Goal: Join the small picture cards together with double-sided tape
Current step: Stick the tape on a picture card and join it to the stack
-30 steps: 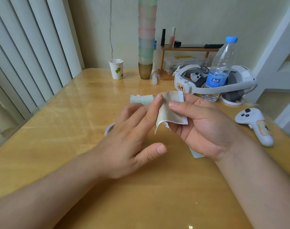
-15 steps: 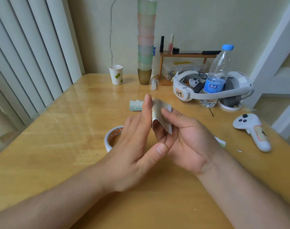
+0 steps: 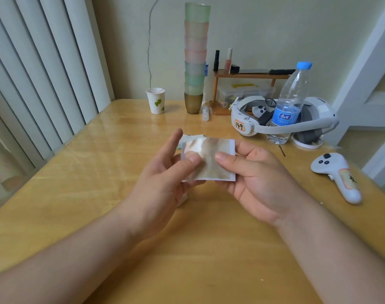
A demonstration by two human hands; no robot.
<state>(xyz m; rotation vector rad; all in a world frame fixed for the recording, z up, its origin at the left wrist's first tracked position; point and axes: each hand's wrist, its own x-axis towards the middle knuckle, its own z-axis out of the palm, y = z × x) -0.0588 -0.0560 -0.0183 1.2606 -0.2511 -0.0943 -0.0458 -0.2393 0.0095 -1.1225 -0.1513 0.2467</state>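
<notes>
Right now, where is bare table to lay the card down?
Bare table lies between the forearms, and more to the left, between the left hand and the blinds. The far right is crowded: headset, bottle, controller.

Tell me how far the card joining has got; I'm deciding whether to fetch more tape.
Done: I cannot tell, since no finished joined set shows. In hand: the left hand and right hand both pinch a picture card above the table. Left: another card lies behind it, seemingly unjoined. The tape roll is out of sight.
</notes>
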